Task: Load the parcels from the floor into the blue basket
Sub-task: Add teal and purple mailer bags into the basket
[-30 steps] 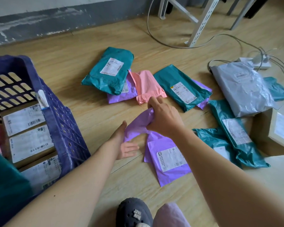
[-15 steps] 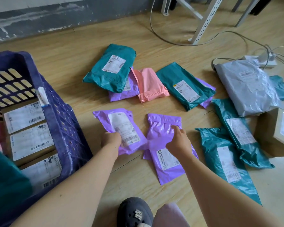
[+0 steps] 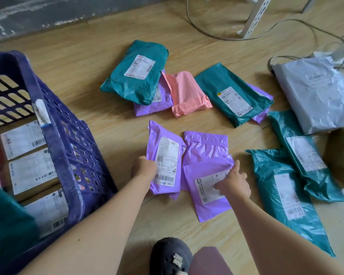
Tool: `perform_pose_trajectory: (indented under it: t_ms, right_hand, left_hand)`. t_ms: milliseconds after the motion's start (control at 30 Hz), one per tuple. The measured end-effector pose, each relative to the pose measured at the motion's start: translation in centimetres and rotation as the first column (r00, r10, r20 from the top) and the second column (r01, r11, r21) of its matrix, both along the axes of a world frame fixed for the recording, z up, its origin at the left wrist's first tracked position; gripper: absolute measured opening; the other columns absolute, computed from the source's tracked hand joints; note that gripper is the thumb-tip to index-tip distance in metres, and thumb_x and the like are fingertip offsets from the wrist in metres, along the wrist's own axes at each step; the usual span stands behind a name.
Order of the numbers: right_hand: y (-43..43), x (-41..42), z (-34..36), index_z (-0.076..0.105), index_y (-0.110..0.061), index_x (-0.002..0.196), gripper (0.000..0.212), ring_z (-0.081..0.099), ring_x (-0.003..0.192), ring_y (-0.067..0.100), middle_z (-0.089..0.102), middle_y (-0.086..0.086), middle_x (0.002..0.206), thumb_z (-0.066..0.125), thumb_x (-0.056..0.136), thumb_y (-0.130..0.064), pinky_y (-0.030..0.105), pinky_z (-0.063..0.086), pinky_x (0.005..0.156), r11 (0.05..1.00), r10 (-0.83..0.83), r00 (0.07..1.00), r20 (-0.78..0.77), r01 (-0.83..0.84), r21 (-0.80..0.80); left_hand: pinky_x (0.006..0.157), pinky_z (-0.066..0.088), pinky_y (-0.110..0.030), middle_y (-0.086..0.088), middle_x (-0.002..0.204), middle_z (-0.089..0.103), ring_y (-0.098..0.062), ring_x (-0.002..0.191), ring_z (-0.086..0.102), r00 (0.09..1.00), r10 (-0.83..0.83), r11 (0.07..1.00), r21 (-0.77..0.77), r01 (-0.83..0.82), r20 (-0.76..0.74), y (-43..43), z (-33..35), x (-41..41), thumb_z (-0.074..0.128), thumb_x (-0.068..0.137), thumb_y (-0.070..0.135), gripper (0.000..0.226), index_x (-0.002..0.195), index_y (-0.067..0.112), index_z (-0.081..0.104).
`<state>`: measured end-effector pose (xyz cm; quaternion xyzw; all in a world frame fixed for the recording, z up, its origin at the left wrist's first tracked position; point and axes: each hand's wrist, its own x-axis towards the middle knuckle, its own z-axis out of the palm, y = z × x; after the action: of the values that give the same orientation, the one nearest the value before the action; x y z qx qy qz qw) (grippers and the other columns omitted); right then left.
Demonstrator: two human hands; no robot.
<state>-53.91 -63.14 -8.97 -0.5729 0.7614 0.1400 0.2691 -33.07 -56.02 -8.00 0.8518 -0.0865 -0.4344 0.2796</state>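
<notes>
Well, the left hand (image 3: 144, 168) grips a purple parcel (image 3: 167, 153) on the floor (image 3: 83, 76) near the blue basket (image 3: 72, 139), the right hand (image 3: 234, 182) only touches a second purple parcel (image 3: 205, 203), so that slippery one could slip away.

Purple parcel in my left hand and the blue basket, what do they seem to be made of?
Purple parcel, gripped by the left hand: thin plastic film, likely a poly mailer; soft sheen, creases, paper label stuck on.
Blue basket: probably rigid moulded plastic; uniform colour, lattice of cut-out holes, dull gloss.
</notes>
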Motion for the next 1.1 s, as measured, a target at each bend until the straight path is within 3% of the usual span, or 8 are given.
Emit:
perform_pose_trajectory:
  t_ms: [167, 267, 433, 533, 767, 900, 1100]
  right_hand:
    - [-0.5, -0.3, 0.0, 0.025, -0.016, 0.138, 0.075, 0.056, 0.11, 0.035, 0.035, 0.012, 0.131, 0.07, 0.079, -0.016, 0.036, 0.044, 0.079, 0.999, -0.037, 0.999, -0.04, 0.037, -0.013]
    - [-0.1, -0.4, -0.1, 0.038, -0.01, 0.128, 0.057, 0.056, 0.112, 0.034, 0.039, 0.01, 0.126, 0.068, 0.081, -0.022, 0.037, 0.046, 0.082, 1.0, -0.005, 0.996, -0.084, 0.007, 0.027]
    - [0.3, -0.8, -0.1, 0.044, -0.008, 0.122, 0.042, 0.057, 0.109, 0.034, 0.043, 0.011, 0.123, 0.059, 0.085, -0.021, 0.039, 0.046, 0.086, 1.0, -0.003, 0.993, -0.116, 0.004, 0.011]
    - [-0.1, -0.8, 1.1, 0.045, -0.008, 0.117, 0.033, 0.056, 0.109, 0.035, 0.054, 0.014, 0.118, 0.053, 0.087, -0.02, 0.04, 0.045, 0.085, 0.998, -0.038, 0.996, -0.085, 0.034, -0.055]
    - [-1.0, 0.6, 6.7, 0.053, -0.017, 0.11, 0.024, 0.057, 0.099, 0.03, 0.063, 0.01, 0.106, 0.05, 0.087, -0.024, 0.03, 0.037, 0.07, 0.974, 0.093, 0.991, 0.101, -0.069, -0.217]
    - [-1.2, 2.2, 11.0, 0.059, -0.019, 0.103, 0.019, 0.057, 0.09, 0.03, 0.064, 0.009, 0.096, 0.053, 0.086, -0.023, 0.031, 0.044, 0.069, 0.945, 0.151, 0.973, 0.173, -0.091, -0.315]
    - [-0.7, 4.8, 19.6, 0.066, -0.019, 0.101, 0.022, 0.06, 0.098, 0.031, 0.067, 0.01, 0.103, 0.055, 0.083, -0.015, 0.028, 0.041, 0.069, 0.861, 0.307, 0.929, 0.207, -0.179, -0.476]
  left_hand:
    - [0.08, 0.049, -0.036, -0.022, 0.108, 0.064, -0.036, 0.102, 0.061, 0.999, 0.024, 0.999, -0.037, -0.025, -0.026, -0.4, 0.0, -0.2, 0.037, 0.082, -0.006, 0.024, 0.088, 0.006, 0.057]
    - [0.073, 0.042, -0.031, -0.021, 0.107, 0.064, -0.034, 0.095, 0.06, 0.999, 0.021, 0.998, -0.055, -0.023, -0.034, -0.6, 0.2, -0.4, 0.037, 0.082, -0.006, 0.024, 0.089, 0.006, 0.056]
    - [0.072, 0.039, -0.028, -0.013, 0.092, 0.058, -0.027, 0.083, 0.052, 0.999, 0.002, 0.997, -0.073, -0.005, -0.038, -0.5, 1.2, -0.4, 0.036, 0.081, -0.007, 0.023, 0.087, 0.007, 0.054]
    - [0.076, 0.046, -0.033, -0.013, 0.092, 0.061, -0.03, 0.086, 0.057, 1.0, -0.002, 0.996, -0.089, 0.001, -0.009, -0.6, 2.0, -0.3, 0.038, 0.08, -0.006, 0.023, 0.086, 0.008, 0.056]
    - [0.081, 0.05, -0.036, -0.013, 0.095, 0.064, -0.032, 0.089, 0.059, 0.999, -0.017, 0.986, -0.167, 0.022, 0.029, -0.5, 6.4, -0.9, 0.039, 0.079, -0.005, 0.026, 0.087, 0.007, 0.06]
    - [0.087, 0.052, -0.041, -0.017, 0.1, 0.066, -0.036, 0.097, 0.061, 0.999, -0.024, 0.97, -0.239, 0.035, 0.049, 0.2, 10.2, -0.8, 0.041, 0.078, -0.005, 0.027, 0.09, 0.005, 0.063]
    - [0.073, 0.042, -0.03, -0.011, 0.088, 0.058, -0.029, 0.085, 0.054, 0.99, -0.063, 0.937, -0.334, 0.103, 0.13, 1.8, 17.8, 1.2, 0.041, 0.083, -0.006, 0.021, 0.084, 0.008, 0.057]
